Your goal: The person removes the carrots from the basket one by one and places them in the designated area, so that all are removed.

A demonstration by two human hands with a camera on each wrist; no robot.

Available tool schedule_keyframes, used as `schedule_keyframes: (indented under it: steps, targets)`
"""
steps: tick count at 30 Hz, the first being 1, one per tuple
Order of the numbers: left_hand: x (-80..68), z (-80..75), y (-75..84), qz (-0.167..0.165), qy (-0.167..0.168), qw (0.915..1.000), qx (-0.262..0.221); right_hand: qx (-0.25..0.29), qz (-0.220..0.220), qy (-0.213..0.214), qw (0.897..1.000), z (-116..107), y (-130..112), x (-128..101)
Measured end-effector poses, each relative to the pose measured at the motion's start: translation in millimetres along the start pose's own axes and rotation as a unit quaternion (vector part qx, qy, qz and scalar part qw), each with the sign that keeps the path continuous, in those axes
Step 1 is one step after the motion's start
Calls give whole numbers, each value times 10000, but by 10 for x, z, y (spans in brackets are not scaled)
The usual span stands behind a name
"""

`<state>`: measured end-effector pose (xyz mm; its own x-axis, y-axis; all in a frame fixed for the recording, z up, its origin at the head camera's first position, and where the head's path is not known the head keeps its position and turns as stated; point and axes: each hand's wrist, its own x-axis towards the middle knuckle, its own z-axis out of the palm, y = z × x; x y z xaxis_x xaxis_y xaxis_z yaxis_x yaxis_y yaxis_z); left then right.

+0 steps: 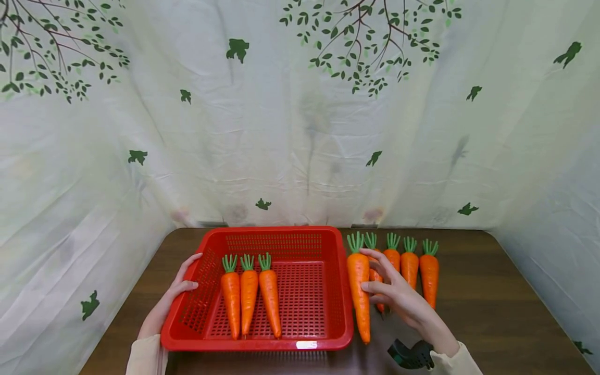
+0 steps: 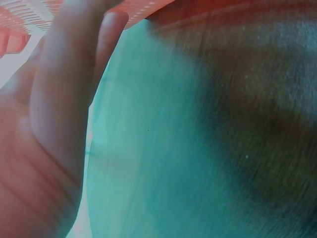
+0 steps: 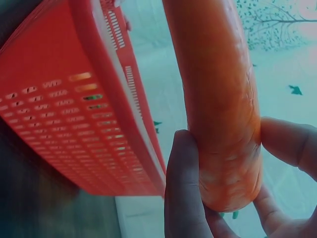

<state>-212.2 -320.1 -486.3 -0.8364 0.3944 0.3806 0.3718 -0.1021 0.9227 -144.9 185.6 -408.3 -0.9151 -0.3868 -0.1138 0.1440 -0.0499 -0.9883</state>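
Wooden table (image 1: pixel 492 312): right hand (image 1: pixel 398 294) pinches smooth orange carrot (image 1: pixel 358 286)

In front of me is a dark brown wooden table (image 1: pixel 492 312). On it sits my red plastic basket (image 1: pixel 328 291), left of centre. Just to the right of the basket, a row of orange toy carrots (image 1: pixel 428 276) lies directly on the wood, green tops pointing away from me.
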Motion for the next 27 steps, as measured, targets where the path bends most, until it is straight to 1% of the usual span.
schedule_keyframes:
  steps: [10, 17, 21, 24, 27]
  targets:
    - [0, 0, 4, -19, -12, 10000, -24, -93, 93, 132, 9998, -84, 65, -143]
    - [4, 2, -1, 6, -40, 9999, -118, -79, 301, 195, 9993, -127, 143, -257]
    - [-5, 1, 9, -88, -49, 9998, -158, -23, 316, 231, 9992, -140, 207, -325]
    - [-11, 0, 16, -154, -28, 9998, -124, -24, 249, 232, 9994, -140, 263, -376]
    - [-9, 0, 14, -119, -21, 9999, -93, 61, 222, 166, 9996, -138, 318, -425]
